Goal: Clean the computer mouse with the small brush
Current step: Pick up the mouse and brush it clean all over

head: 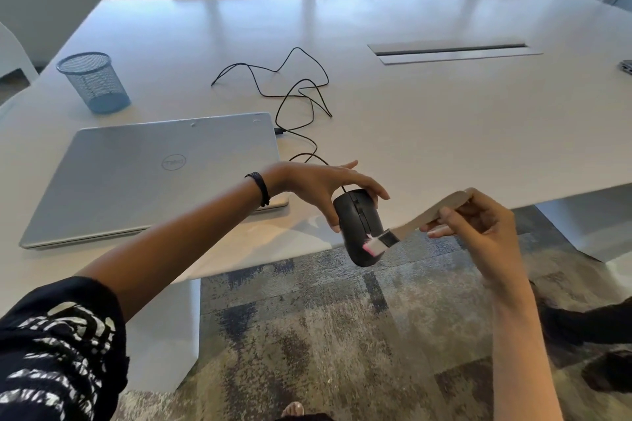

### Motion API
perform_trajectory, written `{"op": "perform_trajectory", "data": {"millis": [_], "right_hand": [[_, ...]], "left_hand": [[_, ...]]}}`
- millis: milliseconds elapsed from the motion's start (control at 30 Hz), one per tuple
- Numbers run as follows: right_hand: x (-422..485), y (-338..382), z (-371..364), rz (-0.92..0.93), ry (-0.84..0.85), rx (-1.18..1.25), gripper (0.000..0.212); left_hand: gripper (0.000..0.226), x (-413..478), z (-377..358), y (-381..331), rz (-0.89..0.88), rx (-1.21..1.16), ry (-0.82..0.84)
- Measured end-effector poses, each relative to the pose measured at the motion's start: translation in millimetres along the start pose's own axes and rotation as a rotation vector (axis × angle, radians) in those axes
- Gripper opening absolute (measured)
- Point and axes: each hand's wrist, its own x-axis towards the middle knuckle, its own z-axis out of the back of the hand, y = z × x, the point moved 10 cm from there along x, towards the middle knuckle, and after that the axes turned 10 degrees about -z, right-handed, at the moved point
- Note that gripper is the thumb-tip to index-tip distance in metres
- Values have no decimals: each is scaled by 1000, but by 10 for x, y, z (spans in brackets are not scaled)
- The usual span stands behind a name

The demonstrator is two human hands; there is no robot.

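The only readable mark is the round "DELL" logo on the lid of the closed silver laptop (154, 178) lying flat on the white table (410, 120) (it reads upside down from this view). The white print on the black sleeve (58, 352) cannot be made out.

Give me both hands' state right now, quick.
Left hand: closed on the black mouse, lifted off the table.
Right hand: closed on the brush handle, bristles touching the mouse.
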Motion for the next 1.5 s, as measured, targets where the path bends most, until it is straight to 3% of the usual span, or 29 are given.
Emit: {"op": "perform_trajectory", "data": {"millis": [433,567,700,1100,1200,1367,1500], "right_hand": [[-44,16,-79,52,-23,9,19],[-77,-139,-212,-1,24,-33,13],[-152,-137,-141,40,-94,-13,6],[-124,5,-92,18,-63,-122,7],[-80,-80,-145,-33,28,-151,8],[-15,-70,-32,8,-63,11,15],[48,-235,-175,-97,62,-90,10]], "left_hand": [[78,27,-25,20,-58,30,46],[77,26,8,-26,-81,21,41],[77,36,34,-49,-79,56,61],[78,-68,140,-53,-54,63,-7],[78,-61,117,-34,-54,50,-11],[78,-40,58,-2,-56,27,0],[77,-55,73,8,-63,23,-25]]}}
